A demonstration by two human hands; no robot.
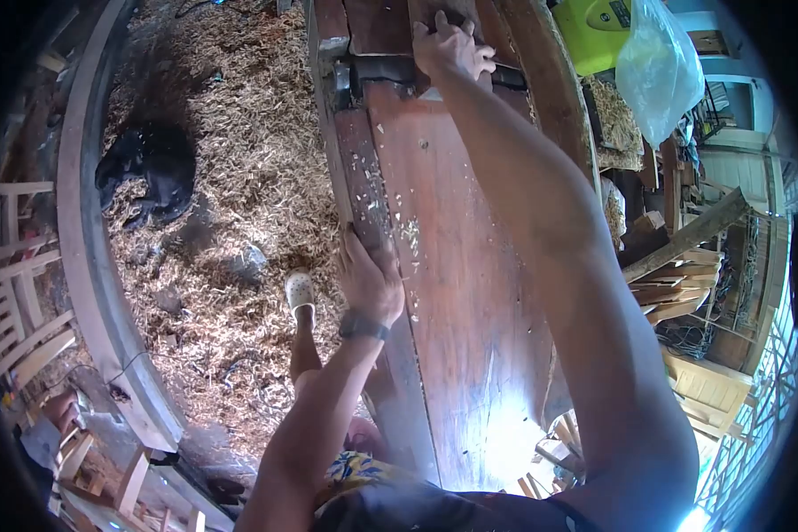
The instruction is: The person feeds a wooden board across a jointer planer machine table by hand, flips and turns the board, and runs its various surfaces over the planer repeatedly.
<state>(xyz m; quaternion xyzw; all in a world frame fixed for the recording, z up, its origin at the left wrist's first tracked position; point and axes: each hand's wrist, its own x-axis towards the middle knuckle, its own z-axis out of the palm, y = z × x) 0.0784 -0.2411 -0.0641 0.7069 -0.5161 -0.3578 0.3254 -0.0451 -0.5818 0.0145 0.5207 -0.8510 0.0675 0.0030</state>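
A long reddish-brown wooden workbench [470, 293] runs away from me, with wood chips scattered near its left side. My left hand [372, 279], with a dark watch on the wrist, rests on a narrow board [368, 177] along the bench's left edge, its fingers pointing away from me and lying along the wood. Farther off, my right hand [452, 49] reaches to a reddish wooden piece near the far end, its fingers bent and spread over the wood. A dark crosswise piece [381, 69] lies just left of that hand.
Wood shavings cover the floor [248, 151] on the left, where a black animal [151, 173] lies. A long beam [93, 222] stands beyond it. To the right are a clear plastic bag [659, 71], a green container [591, 31] and stacked wood pieces [687, 284].
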